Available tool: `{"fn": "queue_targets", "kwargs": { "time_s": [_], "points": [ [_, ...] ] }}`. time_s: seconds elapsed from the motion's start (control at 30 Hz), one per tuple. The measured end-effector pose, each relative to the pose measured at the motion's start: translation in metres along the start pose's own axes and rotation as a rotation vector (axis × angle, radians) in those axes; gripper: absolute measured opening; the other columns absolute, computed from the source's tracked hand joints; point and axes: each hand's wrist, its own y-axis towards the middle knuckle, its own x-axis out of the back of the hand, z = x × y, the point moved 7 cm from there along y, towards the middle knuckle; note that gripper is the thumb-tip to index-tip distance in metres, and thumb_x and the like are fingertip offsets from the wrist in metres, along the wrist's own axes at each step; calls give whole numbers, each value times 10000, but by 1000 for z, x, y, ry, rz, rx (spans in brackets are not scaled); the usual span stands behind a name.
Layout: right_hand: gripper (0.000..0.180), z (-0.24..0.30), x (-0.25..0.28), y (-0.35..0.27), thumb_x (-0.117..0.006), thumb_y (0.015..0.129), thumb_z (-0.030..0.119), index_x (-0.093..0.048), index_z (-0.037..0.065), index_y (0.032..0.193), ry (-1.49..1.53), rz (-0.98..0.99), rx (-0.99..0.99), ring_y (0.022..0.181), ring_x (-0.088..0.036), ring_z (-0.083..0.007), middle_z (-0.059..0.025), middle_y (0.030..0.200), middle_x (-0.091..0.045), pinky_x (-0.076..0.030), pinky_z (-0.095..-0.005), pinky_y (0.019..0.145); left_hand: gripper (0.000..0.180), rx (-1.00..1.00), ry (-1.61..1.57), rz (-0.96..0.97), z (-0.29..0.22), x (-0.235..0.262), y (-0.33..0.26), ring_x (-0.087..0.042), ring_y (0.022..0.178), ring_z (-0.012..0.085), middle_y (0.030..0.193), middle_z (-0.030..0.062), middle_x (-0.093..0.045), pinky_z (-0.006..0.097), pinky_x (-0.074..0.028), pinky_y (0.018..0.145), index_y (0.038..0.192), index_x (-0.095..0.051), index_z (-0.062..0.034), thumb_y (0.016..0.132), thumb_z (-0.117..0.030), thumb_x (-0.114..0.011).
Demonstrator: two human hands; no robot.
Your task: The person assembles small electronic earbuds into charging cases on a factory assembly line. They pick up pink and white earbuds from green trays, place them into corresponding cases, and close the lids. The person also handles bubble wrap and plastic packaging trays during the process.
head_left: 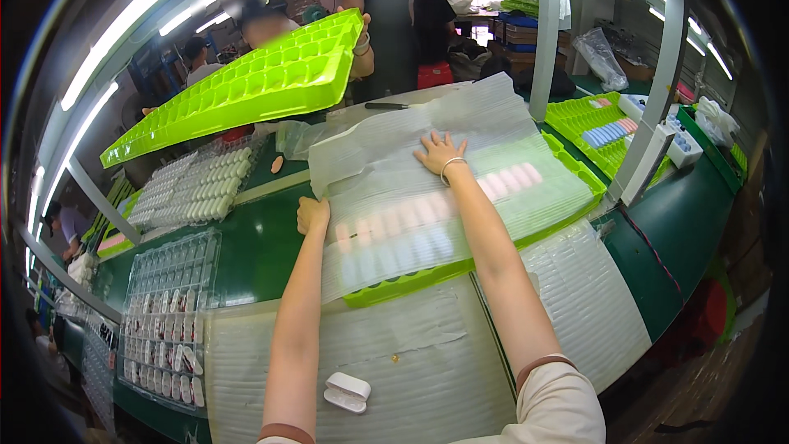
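A thin, translucent white foam sheet (386, 144) lies over a lime-green compartment tray (411, 281) in front of me. Rows of pink and pale blue oblong pieces show faintly through it. At the sheet's left edge my left hand (313, 215) is closed, gripping the border. My right hand (441, 154) rests flat on top with its fingers spread, a bracelet at the wrist. The sheet's far part rises loosely past the tray. Nearer to me, a small white case with its lid up (347, 393) sits on the foam-covered bench.
Across the bench another person's hand (362, 45) holds up a tilted green tray (263, 82). Clear blister trays with white pieces (205, 185) and small parts (168, 329) stand left. Another green tray (604, 127) is behind a metal post (653, 90) at right.
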Motion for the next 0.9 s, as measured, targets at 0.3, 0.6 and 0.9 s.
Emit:
{"fn": "queue_targets", "kwargs": {
  "time_s": [0.3, 0.6, 0.9],
  "points": [
    [571, -30, 3, 2, -318, 901, 536, -322, 261, 1401, -63, -13, 35, 1388, -125, -318, -22, 1507, -188, -44, -668, 1043, 562, -913, 202, -184, -81, -11, -31, -368, 1250, 329, 1319, 172, -429, 502, -264, 1019, 1265, -459, -55, 836, -408, -546],
    [693, -10, 49, -34, -495, 873, 475, -251, 138, 1427, 19, -223, 147, 1383, -150, -308, -109, 1505, -160, -114, -612, 1071, 601, -232, -256, 363, -2, -68, 90, -367, 1260, 296, 1360, 175, -408, 476, -277, 1009, 1295, -460, -82, 870, -508, -464],
    [733, -31, 87, -184, -589, 850, 459, -252, 102, 1394, 2067, 168, 197, 1299, -333, -297, -140, 1466, -214, -301, -438, 1059, 729, -81, -1614, 559, 59, 40, 87, -368, 1262, 358, 1392, 197, -340, 469, -272, 1058, 1383, -252, -8, 918, -569, -286]
  ]
}}
